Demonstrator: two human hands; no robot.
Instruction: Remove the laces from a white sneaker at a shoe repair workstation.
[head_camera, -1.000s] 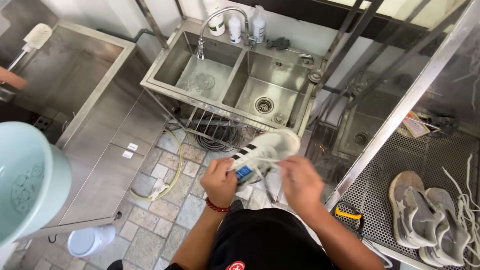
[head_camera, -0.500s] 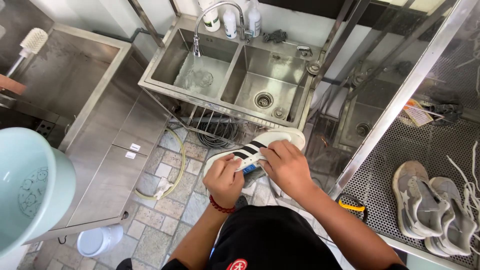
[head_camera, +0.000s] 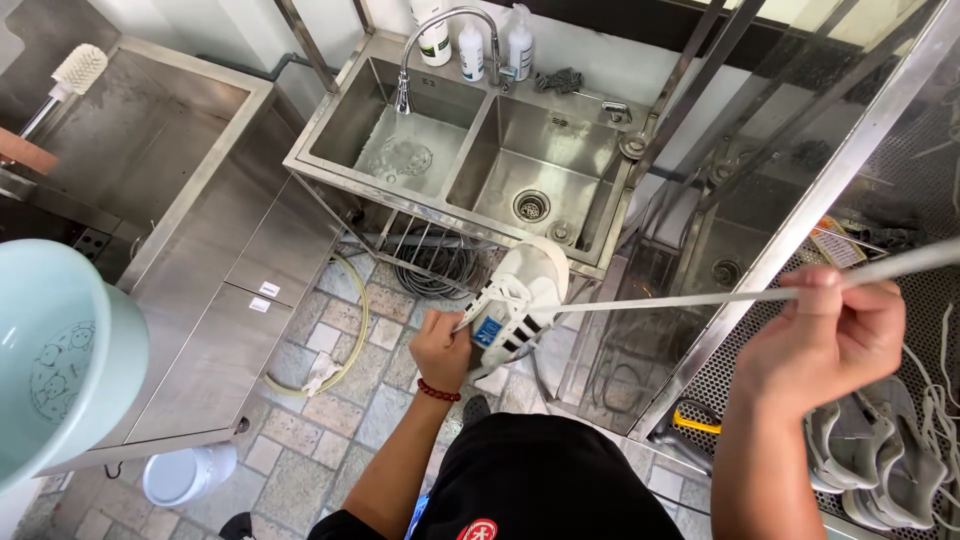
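My left hand (head_camera: 440, 352) grips a white sneaker (head_camera: 520, 300) with dark side stripes and a blue tongue label, held in front of me above the tiled floor. My right hand (head_camera: 825, 345) is far out to the right, fist closed on a long white shoelace (head_camera: 680, 297). The lace runs taut from the sneaker's eyelets across to that hand and beyond its fist toward the upper right. A red bead bracelet is on my left wrist.
A steel double sink (head_camera: 470, 160) with tap and bottles stands ahead. A steel counter (head_camera: 200, 300) lies left, a pale blue basin (head_camera: 60, 370) at the near left. Grey sneakers (head_camera: 880, 450) lie on a mesh shelf at right. A white bucket (head_camera: 185, 472) sits on the floor.
Both hands were together at the sneaker. My right hand has since swung far right, drawing the lace out of the shoe. The left hand still holds the sneaker.
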